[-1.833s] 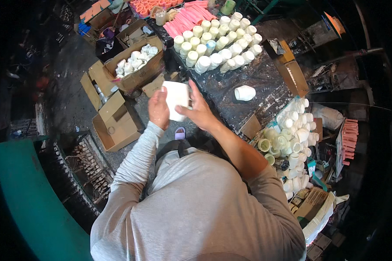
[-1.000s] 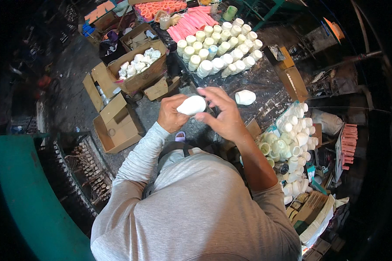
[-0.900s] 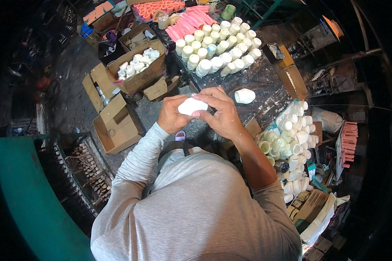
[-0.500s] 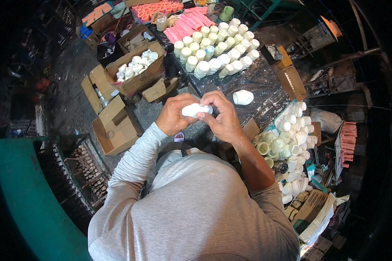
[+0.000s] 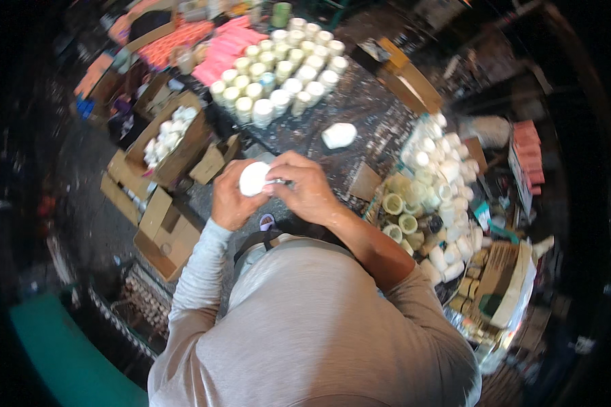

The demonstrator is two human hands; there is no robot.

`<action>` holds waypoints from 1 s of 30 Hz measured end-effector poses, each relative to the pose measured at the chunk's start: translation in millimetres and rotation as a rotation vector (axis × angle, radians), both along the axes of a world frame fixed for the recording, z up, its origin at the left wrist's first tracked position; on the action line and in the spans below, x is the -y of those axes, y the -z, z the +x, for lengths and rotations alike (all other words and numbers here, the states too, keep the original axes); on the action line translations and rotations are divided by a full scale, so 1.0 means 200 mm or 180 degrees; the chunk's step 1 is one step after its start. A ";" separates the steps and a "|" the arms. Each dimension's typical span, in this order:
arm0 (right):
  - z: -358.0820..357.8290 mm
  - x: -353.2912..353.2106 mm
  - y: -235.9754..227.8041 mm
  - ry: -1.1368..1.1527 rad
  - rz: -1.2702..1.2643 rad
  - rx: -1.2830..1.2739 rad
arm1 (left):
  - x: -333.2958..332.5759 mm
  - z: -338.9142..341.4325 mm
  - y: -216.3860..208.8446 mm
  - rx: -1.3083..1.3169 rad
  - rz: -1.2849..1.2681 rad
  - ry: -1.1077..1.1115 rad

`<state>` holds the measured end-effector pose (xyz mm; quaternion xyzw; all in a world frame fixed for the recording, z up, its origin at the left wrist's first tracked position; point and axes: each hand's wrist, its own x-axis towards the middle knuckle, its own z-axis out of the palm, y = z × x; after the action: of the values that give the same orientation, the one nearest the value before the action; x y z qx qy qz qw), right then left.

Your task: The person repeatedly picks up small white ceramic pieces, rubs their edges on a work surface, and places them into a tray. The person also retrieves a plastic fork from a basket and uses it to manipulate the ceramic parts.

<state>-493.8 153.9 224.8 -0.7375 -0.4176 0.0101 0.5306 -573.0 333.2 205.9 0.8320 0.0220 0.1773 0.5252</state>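
My left hand (image 5: pixel 229 201) is closed around a smooth white rounded piece (image 5: pixel 254 178), which turns a broad round face upward. My right hand (image 5: pixel 304 188) is beside it, fingers pinched on a small, thin, greyish tool (image 5: pixel 279 181) at the piece's right edge. The tool's kind is too small to make out. On the dark table beyond the right hand, a similar white piece (image 5: pixel 339 136) lies on its side. Farther off stand rows of cream-white cup-like pieces (image 5: pixel 278 74).
A cardboard box (image 5: pixel 175 150) full of white pieces stands left, with an open carton (image 5: pixel 164 237) nearer me. Pink pieces (image 5: pixel 229 49) lie at the table's far end. On the right are a heap of cream pieces (image 5: pixel 424 197) and another carton (image 5: pixel 495 281).
The view has turned, so the table's things sit farther left. The white piece is tilted from lying lengthwise to showing a round face. The thin tool now shows in my right fingers.
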 end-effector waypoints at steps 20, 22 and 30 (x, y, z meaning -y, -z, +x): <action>0.05 0.46 0.29 0.0890 0.0169 -0.0203 | 0.42 0.32 0.19 -0.0461 0.0596 0.0467; 0.07 0.54 0.30 0.1062 0.0163 -0.0083 | 0.52 0.37 0.21 -0.0406 0.0538 0.0618; 0.11 0.94 0.42 0.1376 0.0220 0.0189 | 0.90 0.56 0.29 -0.0306 0.0827 0.1242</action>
<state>-471.1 -34.3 140.4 -0.7913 -0.2653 -0.1399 0.5329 -460.6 153.9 147.6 0.8886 -0.1372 0.0341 0.4363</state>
